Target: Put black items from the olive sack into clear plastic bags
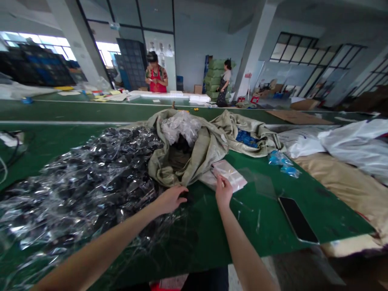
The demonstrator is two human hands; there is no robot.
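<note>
My left hand (172, 199) is over the green table, beside the edge of a big heap of dark items in clear plastic bags (100, 178). Its thumb and fingers are apart, and a small dark item (187, 196) shows blurred at the fingertips. My right hand (223, 193) pinches the near edge of a stack of flat clear plastic bags (232, 173), thumb against fingers. Behind both hands, an open olive woven sack (194, 161) holds dark items under a crumpled clear plastic liner (182, 126).
A phone (298, 219) lies on the right of the green table (209, 242). Small blue bagged items (283, 163) are beyond it, near a second sack (266, 141) with blue contents. Stuffed sacks (342, 173) line the right edge. Two people stand beyond the far table.
</note>
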